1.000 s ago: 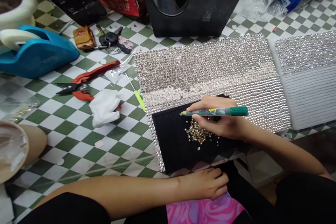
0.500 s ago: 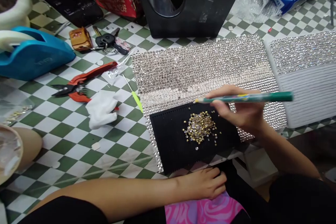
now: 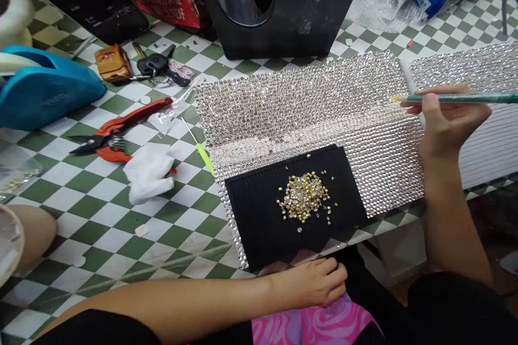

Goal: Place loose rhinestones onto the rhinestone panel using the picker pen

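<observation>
My right hand [image 3: 447, 118] is closed around a slim green pen [image 3: 457, 98] with a yellow tip. That tip is over the right part of a rhinestone-covered sheet [image 3: 299, 97], near its pale band; whether it touches cannot be made out. On the sheet's lower left lies a black tray [image 3: 263, 221] bearing a heap of loose gold-backed rhinestones [image 3: 305, 194]. Below the tray, my left hand [image 3: 324, 280] rests on the lap by pink and purple swirled cloth [image 3: 311, 323], its fingers curled together and its palm hidden.
A second, partly rhinestone-covered white panel [image 3: 489, 140] lies at right. Left are red-handled pruners [image 3: 117, 129], crumpled white tissue [image 3: 148, 172], a lime-handled hook tool [image 3: 203, 157], keys [image 3: 156, 64] and a blue tape dispenser [image 3: 52, 86]. A black tape dispenser [image 3: 279, 32] stands behind.
My right hand has moved right and away from me with the pen, from the black tray's upper edge to the sheet's right side. My left hand stays put. The view has shifted slightly.
</observation>
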A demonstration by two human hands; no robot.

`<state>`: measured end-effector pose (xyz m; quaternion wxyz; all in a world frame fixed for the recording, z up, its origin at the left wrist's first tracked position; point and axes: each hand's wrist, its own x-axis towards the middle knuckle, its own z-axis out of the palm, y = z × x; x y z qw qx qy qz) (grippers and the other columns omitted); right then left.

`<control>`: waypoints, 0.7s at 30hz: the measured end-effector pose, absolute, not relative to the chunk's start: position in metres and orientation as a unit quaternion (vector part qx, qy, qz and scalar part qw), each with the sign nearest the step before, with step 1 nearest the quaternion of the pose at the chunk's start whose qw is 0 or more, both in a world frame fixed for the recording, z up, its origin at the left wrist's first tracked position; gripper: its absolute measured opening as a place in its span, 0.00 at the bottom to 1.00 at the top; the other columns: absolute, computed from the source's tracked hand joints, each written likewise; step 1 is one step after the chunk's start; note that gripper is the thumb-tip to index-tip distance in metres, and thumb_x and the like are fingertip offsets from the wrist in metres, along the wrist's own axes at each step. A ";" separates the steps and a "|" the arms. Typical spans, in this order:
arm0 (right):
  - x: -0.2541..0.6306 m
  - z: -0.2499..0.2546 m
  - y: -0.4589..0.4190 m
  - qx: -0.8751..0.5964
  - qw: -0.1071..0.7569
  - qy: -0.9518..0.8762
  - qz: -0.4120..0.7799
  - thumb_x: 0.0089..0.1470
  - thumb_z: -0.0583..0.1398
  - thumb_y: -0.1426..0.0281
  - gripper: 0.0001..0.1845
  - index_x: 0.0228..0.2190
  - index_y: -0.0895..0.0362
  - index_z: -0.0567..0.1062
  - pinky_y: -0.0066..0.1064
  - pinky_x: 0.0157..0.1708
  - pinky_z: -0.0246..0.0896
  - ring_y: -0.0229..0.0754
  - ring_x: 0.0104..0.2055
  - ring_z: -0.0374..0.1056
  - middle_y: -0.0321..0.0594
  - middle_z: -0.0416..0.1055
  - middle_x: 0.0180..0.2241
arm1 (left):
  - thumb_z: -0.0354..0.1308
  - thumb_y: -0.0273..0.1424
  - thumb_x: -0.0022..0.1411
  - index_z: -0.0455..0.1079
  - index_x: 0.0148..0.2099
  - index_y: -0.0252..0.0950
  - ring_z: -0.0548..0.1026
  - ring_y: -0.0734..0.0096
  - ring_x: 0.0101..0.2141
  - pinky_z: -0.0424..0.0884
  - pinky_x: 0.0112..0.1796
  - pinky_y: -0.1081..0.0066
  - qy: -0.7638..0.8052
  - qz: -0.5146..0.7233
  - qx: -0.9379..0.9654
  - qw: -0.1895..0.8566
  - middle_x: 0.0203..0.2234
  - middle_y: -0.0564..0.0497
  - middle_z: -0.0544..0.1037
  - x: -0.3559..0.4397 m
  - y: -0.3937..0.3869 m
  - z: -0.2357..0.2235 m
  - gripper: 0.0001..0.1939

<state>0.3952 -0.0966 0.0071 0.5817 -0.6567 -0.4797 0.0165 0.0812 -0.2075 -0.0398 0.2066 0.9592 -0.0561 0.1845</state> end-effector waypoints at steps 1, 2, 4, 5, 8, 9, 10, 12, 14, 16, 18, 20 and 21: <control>0.395 0.006 -0.097 -0.661 0.575 -0.482 0.022 0.50 0.60 0.76 0.05 0.28 0.64 0.77 0.26 0.23 0.67 0.36 0.24 0.73 0.38 0.71 0.23 | 0.52 0.30 0.61 0.69 0.40 0.35 0.70 0.81 0.33 0.63 0.33 0.78 -0.056 0.184 0.960 0.205 0.40 0.51 0.75 0.081 -0.208 -0.040 0.07; 0.394 0.006 -0.098 -0.664 0.569 -0.484 0.027 0.50 0.61 0.75 0.05 0.29 0.64 0.77 0.27 0.24 0.68 0.36 0.25 0.73 0.38 0.72 0.24 | 0.51 0.30 0.61 0.69 0.40 0.35 0.69 0.81 0.33 0.62 0.33 0.78 -0.056 0.182 0.960 0.204 0.40 0.50 0.75 0.081 -0.208 -0.041 0.07; 0.396 0.006 -0.098 -0.672 0.555 -0.490 0.038 0.51 0.61 0.73 0.06 0.29 0.63 0.78 0.27 0.24 0.68 0.37 0.27 0.74 0.39 0.72 0.25 | 0.51 0.30 0.61 0.69 0.41 0.35 0.69 0.81 0.33 0.62 0.33 0.77 -0.059 0.176 0.962 0.201 0.40 0.50 0.74 0.081 -0.209 -0.042 0.08; 0.398 0.005 -0.098 -0.676 0.546 -0.492 0.045 0.51 0.62 0.72 0.06 0.29 0.63 0.78 0.27 0.25 0.69 0.37 0.27 0.74 0.39 0.72 0.26 | 0.51 0.30 0.62 0.69 0.41 0.35 0.69 0.81 0.33 0.62 0.34 0.78 -0.061 0.173 0.963 0.199 0.41 0.49 0.74 0.081 -0.209 -0.042 0.08; 0.405 0.003 -0.097 -0.686 0.527 -0.497 0.064 0.51 0.63 0.70 0.05 0.28 0.60 0.78 0.27 0.24 0.69 0.38 0.27 0.74 0.41 0.73 0.26 | 0.51 0.30 0.62 0.69 0.42 0.35 0.69 0.82 0.34 0.62 0.34 0.78 -0.065 0.165 0.964 0.196 0.41 0.49 0.74 0.080 -0.210 -0.044 0.08; 0.407 0.002 -0.097 -0.688 0.523 -0.498 0.069 0.51 0.64 0.70 0.05 0.28 0.60 0.78 0.27 0.24 0.69 0.38 0.26 0.74 0.41 0.73 0.26 | 0.51 0.30 0.62 0.69 0.42 0.35 0.69 0.82 0.34 0.62 0.34 0.78 -0.065 0.164 0.965 0.195 0.41 0.49 0.74 0.080 -0.210 -0.044 0.09; 0.408 0.001 -0.097 -0.689 0.520 -0.499 0.072 0.51 0.64 0.70 0.05 0.28 0.59 0.78 0.27 0.24 0.70 0.38 0.26 0.74 0.42 0.73 0.26 | 0.51 0.30 0.62 0.69 0.42 0.35 0.69 0.82 0.34 0.62 0.34 0.79 -0.065 0.162 0.965 0.195 0.41 0.49 0.75 0.080 -0.210 -0.044 0.09; 0.409 -0.001 -0.097 -0.688 0.519 -0.502 0.072 0.51 0.64 0.70 0.05 0.29 0.60 0.78 0.27 0.24 0.70 0.39 0.27 0.75 0.42 0.74 0.27 | 0.51 0.30 0.62 0.69 0.43 0.35 0.69 0.82 0.34 0.62 0.34 0.79 -0.067 0.157 0.966 0.195 0.41 0.49 0.75 0.080 -0.210 -0.043 0.09; 0.408 -0.001 -0.096 -0.683 0.522 -0.507 0.069 0.52 0.63 0.71 0.05 0.29 0.60 0.78 0.27 0.25 0.70 0.39 0.28 0.75 0.43 0.74 0.27 | 0.51 0.30 0.62 0.68 0.43 0.35 0.69 0.82 0.34 0.62 0.35 0.79 -0.071 0.152 0.966 0.194 0.42 0.49 0.75 0.081 -0.209 -0.042 0.09; 0.407 0.002 -0.096 -0.675 0.528 -0.512 0.064 0.52 0.62 0.72 0.04 0.30 0.60 0.78 0.29 0.24 0.69 0.40 0.28 0.75 0.43 0.73 0.27 | 0.51 0.30 0.62 0.68 0.43 0.35 0.69 0.82 0.34 0.63 0.35 0.79 -0.075 0.147 0.967 0.194 0.42 0.48 0.74 0.081 -0.208 -0.041 0.09; 0.401 0.008 -0.098 -0.662 0.542 -0.515 0.054 0.53 0.62 0.73 0.04 0.30 0.60 0.78 0.30 0.24 0.69 0.41 0.27 0.75 0.42 0.73 0.26 | 0.51 0.30 0.62 0.68 0.43 0.35 0.69 0.82 0.34 0.63 0.35 0.79 -0.077 0.143 0.968 0.193 0.42 0.49 0.74 0.081 -0.208 -0.041 0.09; 0.387 0.016 -0.105 -0.643 0.557 -0.525 0.042 0.54 0.61 0.74 0.04 0.31 0.59 0.78 0.31 0.25 0.70 0.41 0.28 0.75 0.42 0.73 0.26 | 0.51 0.30 0.62 0.68 0.43 0.35 0.69 0.82 0.34 0.63 0.34 0.79 -0.077 0.144 0.967 0.194 0.41 0.49 0.74 0.081 -0.207 -0.040 0.09; 0.377 0.020 -0.110 -0.631 0.560 -0.535 0.041 0.53 0.61 0.75 0.05 0.32 0.59 0.79 0.32 0.25 0.70 0.40 0.28 0.74 0.41 0.73 0.27 | 0.51 0.30 0.62 0.68 0.43 0.35 0.69 0.82 0.34 0.63 0.33 0.79 -0.076 0.145 0.967 0.195 0.41 0.49 0.74 0.081 -0.207 -0.040 0.08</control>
